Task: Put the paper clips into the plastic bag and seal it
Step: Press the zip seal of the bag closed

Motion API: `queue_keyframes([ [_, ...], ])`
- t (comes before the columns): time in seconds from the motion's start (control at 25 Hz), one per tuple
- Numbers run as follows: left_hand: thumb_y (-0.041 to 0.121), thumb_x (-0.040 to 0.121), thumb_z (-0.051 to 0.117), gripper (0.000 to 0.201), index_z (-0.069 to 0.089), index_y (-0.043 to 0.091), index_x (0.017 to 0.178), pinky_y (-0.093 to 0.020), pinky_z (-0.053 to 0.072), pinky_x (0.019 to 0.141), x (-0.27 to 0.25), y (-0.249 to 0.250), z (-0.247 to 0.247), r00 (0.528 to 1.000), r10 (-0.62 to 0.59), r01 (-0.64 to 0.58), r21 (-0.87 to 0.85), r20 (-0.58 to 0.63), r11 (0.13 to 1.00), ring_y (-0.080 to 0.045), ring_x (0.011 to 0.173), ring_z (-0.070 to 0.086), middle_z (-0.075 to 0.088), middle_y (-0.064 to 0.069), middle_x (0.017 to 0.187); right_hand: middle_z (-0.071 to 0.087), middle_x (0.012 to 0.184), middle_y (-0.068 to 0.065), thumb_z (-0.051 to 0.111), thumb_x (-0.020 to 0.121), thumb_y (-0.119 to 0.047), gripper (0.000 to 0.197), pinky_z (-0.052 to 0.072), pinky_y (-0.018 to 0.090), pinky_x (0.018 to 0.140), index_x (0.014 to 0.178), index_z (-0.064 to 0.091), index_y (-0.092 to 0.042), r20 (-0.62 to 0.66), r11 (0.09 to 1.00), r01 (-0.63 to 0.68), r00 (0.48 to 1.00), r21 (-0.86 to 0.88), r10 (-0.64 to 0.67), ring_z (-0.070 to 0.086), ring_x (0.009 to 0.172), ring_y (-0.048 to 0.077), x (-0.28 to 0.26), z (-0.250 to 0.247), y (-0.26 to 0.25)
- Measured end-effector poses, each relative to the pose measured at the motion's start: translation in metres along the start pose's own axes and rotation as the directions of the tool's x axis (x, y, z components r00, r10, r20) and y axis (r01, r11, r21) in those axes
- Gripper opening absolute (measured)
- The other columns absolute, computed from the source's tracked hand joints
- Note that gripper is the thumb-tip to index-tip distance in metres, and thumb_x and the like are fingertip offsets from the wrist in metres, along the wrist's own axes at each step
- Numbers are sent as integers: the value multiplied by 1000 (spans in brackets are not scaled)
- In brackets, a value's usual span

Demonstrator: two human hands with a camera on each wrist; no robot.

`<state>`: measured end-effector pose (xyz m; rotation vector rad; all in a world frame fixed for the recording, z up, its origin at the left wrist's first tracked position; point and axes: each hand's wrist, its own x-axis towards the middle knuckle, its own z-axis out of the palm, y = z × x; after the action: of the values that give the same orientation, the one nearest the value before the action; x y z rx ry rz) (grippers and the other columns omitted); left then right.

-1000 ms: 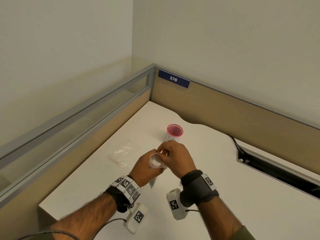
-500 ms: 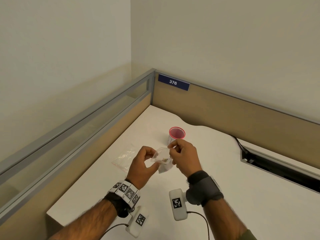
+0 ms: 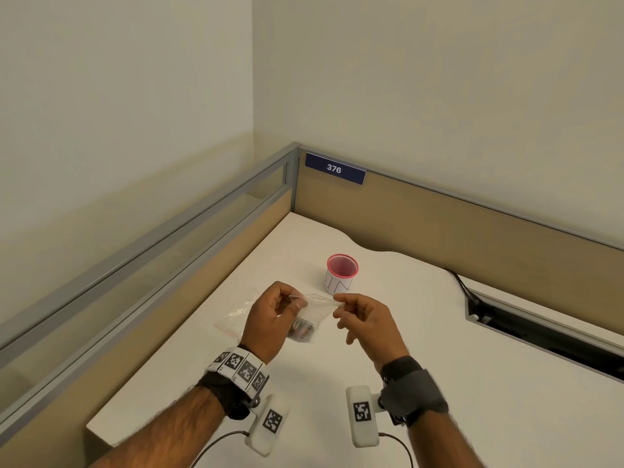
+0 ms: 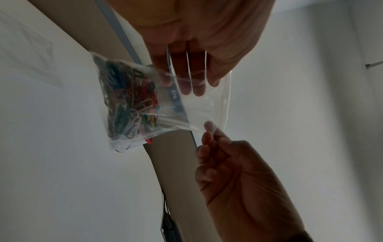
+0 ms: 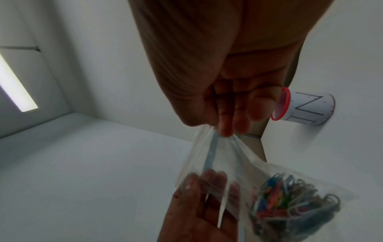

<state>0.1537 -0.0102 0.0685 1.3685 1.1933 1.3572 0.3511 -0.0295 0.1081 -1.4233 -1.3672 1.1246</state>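
Observation:
A small clear zip bag (image 3: 314, 310) hangs in the air above the white desk (image 3: 439, 349), stretched between both hands. Coloured paper clips (image 3: 304, 329) sit bunched in its bottom, also plain in the left wrist view as paper clips (image 4: 128, 101) and in the right wrist view as paper clips (image 5: 290, 201). My left hand (image 3: 297, 304) pinches the bag's top left corner. My right hand (image 3: 339, 304) pinches the top right corner between thumb and forefinger, its other fingers loosely spread. The bag (image 4: 199, 104) has a thin red zip line along its top edge.
A small white cup with a red rim (image 3: 341, 278) stands behind the hands, marked with black letters. A second clear bag (image 3: 236, 315) lies flat on the desk to the left. Partition walls close the back and left; a cable slot (image 3: 540, 332) runs along the right.
The hands have moved apart, pulling the bag's top edge out straight between them. The bag now hangs open to view with the clips settled at its bottom.

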Motion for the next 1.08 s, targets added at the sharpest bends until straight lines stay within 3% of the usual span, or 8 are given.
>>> queue_keyframes([
  [0.12,11,90,70,10,64,19,90,-26,56,74,1,4,1,1000,-8,8,26,-9,1000,-8,81,66,70,3,86,68,91,4,66,87,-14,15,53,20,56,101,68,-15,-50,996,21,998,-81,-26,61,77,14,-1,9,11],
  [0.2,6,91,67,10,64,16,91,-29,57,75,1,5,1,1000,-15,15,-9,7,1000,-11,79,67,71,1,83,70,90,3,68,87,-18,7,53,20,56,90,70,-13,-119,998,47,992,-30,-51,61,77,13,0,10,14],
  [0.44,-3,96,56,16,67,9,95,-24,53,68,4,3,-6,995,-13,17,-38,104,999,-12,74,66,74,-8,81,70,92,20,61,90,-6,11,59,35,62,90,68,1,-67,967,31,998,253,-14,66,84,27,5,5,10],
  [0.68,1,96,59,9,67,6,94,-32,56,52,10,5,-7,995,-56,62,-77,79,995,-18,82,70,75,-12,85,71,87,25,62,88,-2,7,59,45,81,90,66,3,-90,919,34,996,392,2,69,86,37,4,2,8],
  [0.84,1,97,57,7,63,2,94,-33,61,62,11,10,0,996,-53,63,-144,78,988,-21,84,73,75,-15,85,68,83,23,64,86,1,2,58,46,82,85,66,0,-110,896,66,994,440,-20,66,83,36,6,1,5],
  [1.08,-2,97,56,9,63,1,93,-29,61,69,11,12,4,995,-51,66,-182,84,981,-22,81,74,75,-13,81,66,85,21,61,83,5,13,59,44,80,77,66,-6,-125,913,82,992,399,-34,65,84,32,8,1,4],
])
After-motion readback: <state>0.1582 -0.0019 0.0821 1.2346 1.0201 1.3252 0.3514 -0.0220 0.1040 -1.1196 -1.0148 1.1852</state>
